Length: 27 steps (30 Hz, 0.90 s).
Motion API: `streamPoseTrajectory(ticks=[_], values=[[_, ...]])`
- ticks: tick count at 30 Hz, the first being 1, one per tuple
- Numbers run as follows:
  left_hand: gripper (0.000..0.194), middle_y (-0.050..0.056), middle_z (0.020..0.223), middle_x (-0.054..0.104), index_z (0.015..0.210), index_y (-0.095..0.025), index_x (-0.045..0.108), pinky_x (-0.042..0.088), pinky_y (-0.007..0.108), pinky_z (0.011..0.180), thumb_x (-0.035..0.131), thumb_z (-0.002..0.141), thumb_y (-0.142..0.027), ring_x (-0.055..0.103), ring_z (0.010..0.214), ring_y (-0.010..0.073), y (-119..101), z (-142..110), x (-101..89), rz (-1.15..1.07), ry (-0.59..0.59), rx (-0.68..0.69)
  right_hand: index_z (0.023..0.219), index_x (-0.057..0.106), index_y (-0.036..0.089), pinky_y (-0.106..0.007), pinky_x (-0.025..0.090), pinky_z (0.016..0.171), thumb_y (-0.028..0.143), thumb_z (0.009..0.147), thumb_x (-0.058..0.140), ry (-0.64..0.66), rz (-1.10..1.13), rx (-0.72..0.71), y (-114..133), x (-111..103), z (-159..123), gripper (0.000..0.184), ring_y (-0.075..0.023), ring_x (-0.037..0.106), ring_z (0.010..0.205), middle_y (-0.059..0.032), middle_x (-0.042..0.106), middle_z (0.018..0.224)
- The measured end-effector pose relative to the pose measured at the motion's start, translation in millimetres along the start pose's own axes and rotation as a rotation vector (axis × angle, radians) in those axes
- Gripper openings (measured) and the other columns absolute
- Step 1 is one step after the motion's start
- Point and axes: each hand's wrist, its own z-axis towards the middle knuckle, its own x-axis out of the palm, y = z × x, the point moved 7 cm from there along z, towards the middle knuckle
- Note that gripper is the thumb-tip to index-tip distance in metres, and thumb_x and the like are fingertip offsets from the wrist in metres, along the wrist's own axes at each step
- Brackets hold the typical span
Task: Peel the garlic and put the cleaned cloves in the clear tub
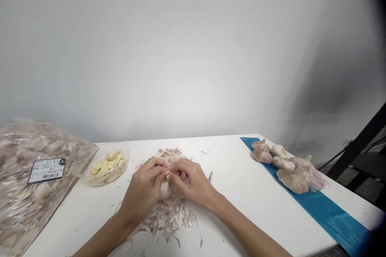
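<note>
My left hand (141,191) and my right hand (190,182) meet over the table, both fingers pinching a whitish garlic bulb (165,188). The fingers hide most of the bulb. Around and below my hands lies a loose pile of pinkish papery garlic skins (169,217). Just past my right hand, a small metal tip (210,176) pokes out from behind it; the rest of this tool is hidden, so I cannot tell what it is. To the left of my left hand stands a clear bowl (126,160) of peeled pale-yellow garlic cloves (106,166).
A large clear plastic bag (27,204) of garlic with a price label (46,171) lies at the left. Several unpeeled garlic bulbs (286,168) rest on a blue strip (328,209) along the right of the white table (241,225). A dark frame (358,144) stands beyond the right edge.
</note>
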Motion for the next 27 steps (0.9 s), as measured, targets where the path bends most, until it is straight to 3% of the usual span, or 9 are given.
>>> streamPoseTrajectory(ticks=[7,16,27], values=[[0.023,0.004,0.088,0.060,0.077,-0.016,0.063,0.044,0.024,0.073,0.042,0.087,-0.015,0.057,0.082,0.0141,0,-3,3.3,-0.051,-0.002,0.022,0.070,0.044,0.019,-0.026,0.032,0.058,0.014,0.087,0.040,0.019,-0.079,0.010,1,7,-3,0.018,-0.0134,0.044,0.063,0.0001,0.050,0.068],[0.019,0.003,0.092,0.061,0.073,-0.020,0.065,0.044,0.026,0.079,0.051,0.084,-0.026,0.056,0.089,0.0159,14,1,1.8,-0.233,-0.042,-0.222,0.066,0.047,0.018,-0.026,0.030,0.055,0.024,0.089,0.041,-0.083,0.102,0.076,-4,6,-3,0.025,-0.0119,0.039,0.057,0.0014,0.046,0.061],[0.012,0.004,0.107,0.057,0.072,-0.018,0.069,0.042,0.028,0.087,0.065,0.071,-0.029,0.054,0.101,0.0192,55,-8,13.3,-0.732,-0.220,-0.552,0.067,0.050,0.018,-0.027,0.034,0.056,0.030,0.087,0.044,-0.185,0.243,0.212,-13,2,-3,0.024,-0.0138,0.044,0.058,-0.0008,0.051,0.062]])
